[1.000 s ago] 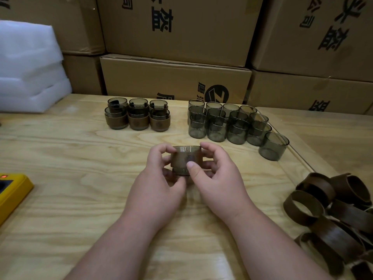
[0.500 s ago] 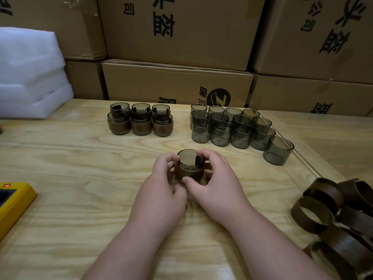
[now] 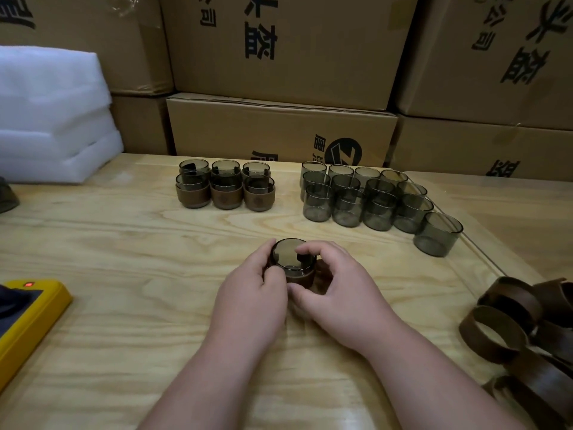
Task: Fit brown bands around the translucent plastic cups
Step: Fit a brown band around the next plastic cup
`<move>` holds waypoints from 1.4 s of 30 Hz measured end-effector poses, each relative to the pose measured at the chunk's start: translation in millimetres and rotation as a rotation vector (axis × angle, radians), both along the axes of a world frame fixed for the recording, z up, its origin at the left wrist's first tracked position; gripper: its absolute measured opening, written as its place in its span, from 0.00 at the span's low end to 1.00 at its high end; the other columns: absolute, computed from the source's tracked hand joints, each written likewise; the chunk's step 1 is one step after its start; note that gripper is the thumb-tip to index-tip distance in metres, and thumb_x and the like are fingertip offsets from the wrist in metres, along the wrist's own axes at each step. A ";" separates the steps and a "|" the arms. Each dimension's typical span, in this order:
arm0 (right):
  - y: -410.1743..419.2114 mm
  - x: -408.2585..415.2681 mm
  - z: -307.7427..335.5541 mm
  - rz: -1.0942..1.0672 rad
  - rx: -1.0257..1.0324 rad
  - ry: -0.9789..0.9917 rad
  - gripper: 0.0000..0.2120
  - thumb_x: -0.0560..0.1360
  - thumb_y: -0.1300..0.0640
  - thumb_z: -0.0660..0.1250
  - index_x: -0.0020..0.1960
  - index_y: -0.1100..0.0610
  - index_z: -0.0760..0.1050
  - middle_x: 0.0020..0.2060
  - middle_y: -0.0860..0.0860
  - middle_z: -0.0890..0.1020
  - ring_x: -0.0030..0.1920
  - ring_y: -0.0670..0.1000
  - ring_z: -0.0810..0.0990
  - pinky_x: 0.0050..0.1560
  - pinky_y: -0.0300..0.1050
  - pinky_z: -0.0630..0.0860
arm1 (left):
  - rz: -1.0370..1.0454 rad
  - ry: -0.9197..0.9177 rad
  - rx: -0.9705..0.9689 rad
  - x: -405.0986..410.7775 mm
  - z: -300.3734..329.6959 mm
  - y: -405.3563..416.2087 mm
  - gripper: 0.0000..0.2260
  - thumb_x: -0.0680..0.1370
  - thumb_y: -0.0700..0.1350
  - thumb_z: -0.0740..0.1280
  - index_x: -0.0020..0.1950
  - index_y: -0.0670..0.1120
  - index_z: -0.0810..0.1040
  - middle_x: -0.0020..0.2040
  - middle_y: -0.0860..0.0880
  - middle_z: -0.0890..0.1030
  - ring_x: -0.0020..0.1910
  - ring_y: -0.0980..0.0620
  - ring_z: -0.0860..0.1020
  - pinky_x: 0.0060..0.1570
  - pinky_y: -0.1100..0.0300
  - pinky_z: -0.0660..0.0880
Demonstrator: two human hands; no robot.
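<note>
Item: cup (image 3: 291,259), centre of the surface (image 3: 124,305). You are gripping it with left hand (image 3: 251,299) and right hand (image 3: 341,293), fingers curled round its band (image 3: 299,278), seemingly seating it. Bare cups (image 3: 366,200) are waiting at 1 o'clock, loose bands (image 3: 496,333) at 4 o'clock.

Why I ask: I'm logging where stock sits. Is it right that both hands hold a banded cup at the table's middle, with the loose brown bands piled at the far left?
Not quite. The left hand and right hand do hold the banded cup mid-table, but the head view shows the loose brown bands piled at the near right edge, not the far left.
</note>
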State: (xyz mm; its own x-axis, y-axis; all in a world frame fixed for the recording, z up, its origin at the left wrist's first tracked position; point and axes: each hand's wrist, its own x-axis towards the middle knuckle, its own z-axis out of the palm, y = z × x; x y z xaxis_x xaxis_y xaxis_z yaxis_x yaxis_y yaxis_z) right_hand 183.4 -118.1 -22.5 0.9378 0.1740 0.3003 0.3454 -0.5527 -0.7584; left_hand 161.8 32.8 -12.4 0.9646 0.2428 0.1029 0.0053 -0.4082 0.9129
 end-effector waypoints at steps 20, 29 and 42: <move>-0.5 -2.0 0.2 -0.023 0.032 0.030 0.21 0.68 0.51 0.81 0.57 0.42 0.78 0.56 0.35 0.78 0.54 0.37 0.78 0.55 0.30 0.72 | -0.006 0.042 0.027 3.3 0.3 -3.1 0.25 0.81 0.42 0.59 0.74 0.61 0.74 0.68 0.55 0.81 0.59 0.58 0.76 0.51 0.64 0.70; 3.2 1.3 -5.3 -0.022 0.009 -0.014 0.20 0.68 0.50 0.79 0.56 0.39 0.76 0.55 0.34 0.77 0.57 0.34 0.76 0.54 0.25 0.69 | 0.061 -0.078 -0.168 -8.5 0.9 -8.9 0.25 0.73 0.50 0.57 0.68 0.62 0.78 0.66 0.59 0.79 0.64 0.59 0.76 0.67 0.57 0.72; 93.7 61.8 2.4 0.040 -0.265 -0.087 0.22 0.73 0.40 0.69 0.66 0.40 0.70 0.63 0.40 0.76 0.59 0.48 0.77 0.54 0.49 0.76 | 0.373 -0.333 -0.479 -10.2 11.7 -4.5 0.15 0.72 0.49 0.61 0.57 0.62 0.72 0.59 0.43 0.79 0.51 0.47 0.80 0.53 0.50 0.78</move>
